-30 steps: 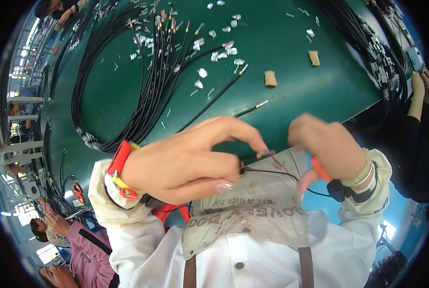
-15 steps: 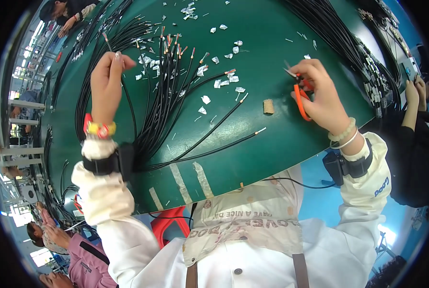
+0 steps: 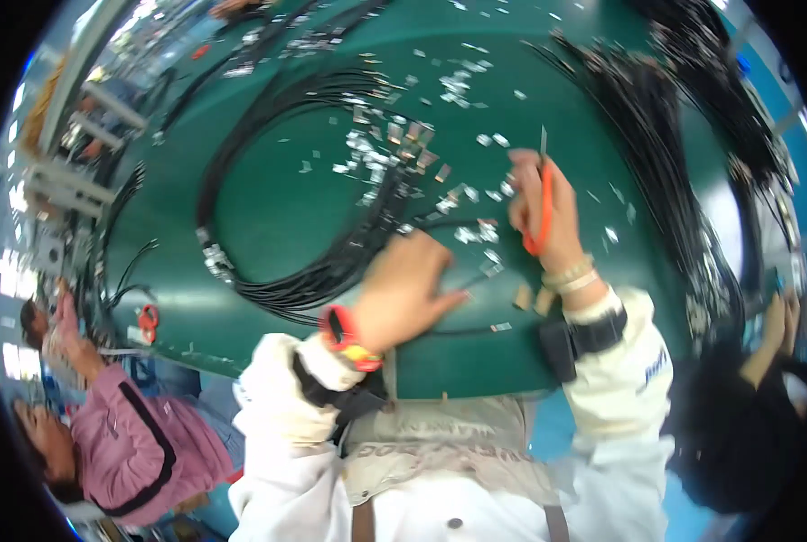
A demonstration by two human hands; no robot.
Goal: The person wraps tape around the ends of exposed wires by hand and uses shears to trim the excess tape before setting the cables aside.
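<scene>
My left hand (image 3: 405, 291) is low over the near side of the table, blurred by motion. Its thumb stands apart from the bent fingers, and nothing shows between them. Right beside it runs a bundle of black cables (image 3: 327, 271), whose stripped ends (image 3: 412, 149) point away from me. A single cable tip (image 3: 499, 327) lies just right of the thumb. My right hand (image 3: 559, 217) is closed round scissors with orange handles (image 3: 544, 203). Their blades (image 3: 543, 140) point away from me, above the table.
Scraps of silvery foil (image 3: 458, 86) are strewn over the green table (image 3: 268, 203). More black cables (image 3: 634, 135) lie at the right. Two small tan blocks (image 3: 522, 296) sit near my right wrist. Other scissors (image 3: 149, 322) lie at the left edge. People sit at left (image 3: 150, 434) and right (image 3: 738, 406).
My left hand has let go of a raised cable and come down toward the near edge. The scissors in my right hand now point straight away. The whole view has shifted.
</scene>
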